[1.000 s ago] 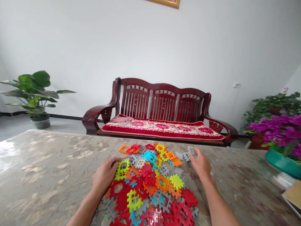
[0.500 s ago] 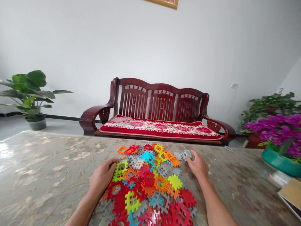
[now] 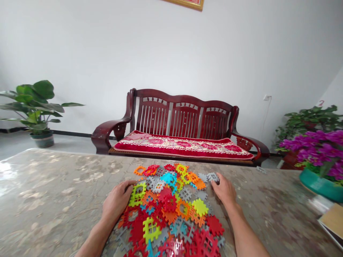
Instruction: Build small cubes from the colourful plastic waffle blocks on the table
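Observation:
A loose heap of plastic interlocking tiles (image 3: pixel 169 203) in red, orange, yellow-green, blue and grey lies on the table in front of me. My left hand (image 3: pixel 118 200) rests at the heap's left edge, its thumb apart from the fingers, beside a yellow-green window tile (image 3: pixel 137 194). Nothing shows in its grasp, and its fingertips are partly hidden. At the far right edge of the heap, my right hand (image 3: pixel 224 189) has thumb and fingers around the near right corner of a grey window tile (image 3: pixel 212 177). Other grey tiles lie just left of it.
A patterned, shiny cover lies over the table (image 3: pixel 66 200). One grey tile (image 3: pixel 261 170) sits alone near its far edge. On the right stand a teal pot (image 3: pixel 318 185) of purple flowers and a box (image 3: pixel 333 221). Beyond is a wooden bench (image 3: pixel 184 117).
The grey tile at my right hand has turned from a tilted position to a flatter one, its window now showing. My right hand shifted slightly; my left hand stayed almost still.

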Demonstrator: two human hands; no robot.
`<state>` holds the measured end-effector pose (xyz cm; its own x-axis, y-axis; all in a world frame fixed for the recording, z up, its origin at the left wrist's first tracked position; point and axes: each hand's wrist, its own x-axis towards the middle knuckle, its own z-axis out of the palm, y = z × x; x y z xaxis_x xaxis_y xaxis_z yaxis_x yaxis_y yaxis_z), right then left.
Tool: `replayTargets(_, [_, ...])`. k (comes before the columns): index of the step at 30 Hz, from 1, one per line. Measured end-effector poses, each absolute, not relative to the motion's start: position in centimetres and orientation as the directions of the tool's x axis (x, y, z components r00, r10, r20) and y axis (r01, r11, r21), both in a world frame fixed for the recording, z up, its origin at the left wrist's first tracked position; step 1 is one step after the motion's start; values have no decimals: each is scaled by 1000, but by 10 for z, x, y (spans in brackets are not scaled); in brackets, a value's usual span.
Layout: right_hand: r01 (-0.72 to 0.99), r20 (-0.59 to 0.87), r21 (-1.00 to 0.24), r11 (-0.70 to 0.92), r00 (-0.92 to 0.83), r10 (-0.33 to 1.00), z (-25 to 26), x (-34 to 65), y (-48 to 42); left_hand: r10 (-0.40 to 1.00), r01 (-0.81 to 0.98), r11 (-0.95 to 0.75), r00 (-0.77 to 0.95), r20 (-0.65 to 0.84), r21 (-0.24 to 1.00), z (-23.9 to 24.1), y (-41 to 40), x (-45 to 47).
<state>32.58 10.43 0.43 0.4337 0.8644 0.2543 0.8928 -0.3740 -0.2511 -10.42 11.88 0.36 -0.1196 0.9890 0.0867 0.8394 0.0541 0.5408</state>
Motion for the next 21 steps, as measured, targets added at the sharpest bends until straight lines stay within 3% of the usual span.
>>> replayTargets(4, [901, 358, -269, -340, 421, 833, 7, 326, 104, 989, 838, 51, -118, 90, 543, 3, 119, -104])
replayTargets(7, [920, 490, -344, -186, 345, 801, 12, 319, 105, 987, 841, 61, -130, 91, 538, 4, 119, -104])
replayTargets(11, [902, 467, -430, 43, 182, 866, 14, 297, 106, 987, 840, 61, -130, 92, 538, 4, 120, -105])
replayTargets(15, [940, 469, -309, 148, 16, 883, 12, 276, 103, 990, 839, 52, -116, 84, 542, 1, 121, -106])
replayTargets(21, [984, 420, -164, 75, 1, 908, 15, 264, 97, 990, 841, 59, -120, 79, 538, 2, 120, -104])
